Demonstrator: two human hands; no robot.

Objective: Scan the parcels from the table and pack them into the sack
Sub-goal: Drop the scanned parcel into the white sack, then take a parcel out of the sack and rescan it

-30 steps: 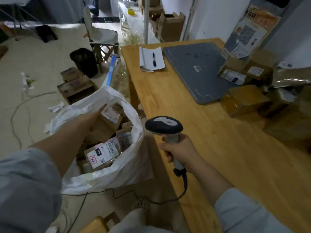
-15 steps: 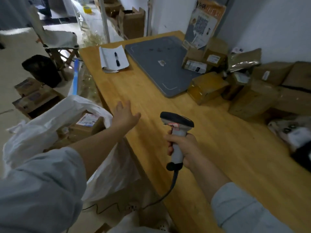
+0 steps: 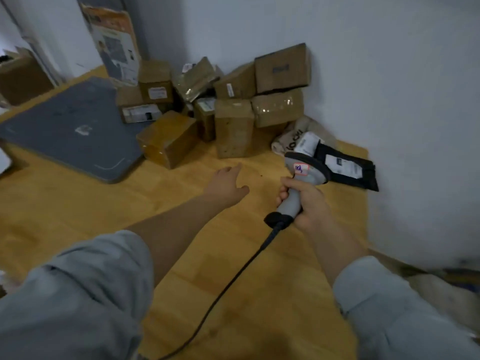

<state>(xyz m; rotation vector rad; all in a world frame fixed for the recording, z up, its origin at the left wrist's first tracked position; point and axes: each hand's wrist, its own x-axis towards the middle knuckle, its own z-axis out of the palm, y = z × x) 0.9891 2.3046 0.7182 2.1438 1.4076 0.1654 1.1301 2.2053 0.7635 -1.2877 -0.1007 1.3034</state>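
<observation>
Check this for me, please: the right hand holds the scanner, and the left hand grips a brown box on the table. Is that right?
Only partly. The left hand grips nothing: it reaches open above the table, short of the nearest brown box. The right hand does hold the scanner. The head view shows this.

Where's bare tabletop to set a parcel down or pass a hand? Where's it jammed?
Widest bare wood: table in front of the grey mat, left of the left hand. Smaller patch between that hand and the boxes. Near edge: only the cable crosses. Crowded: back corner, boxes stacked against the wall, black bag behind the scanner.
</observation>
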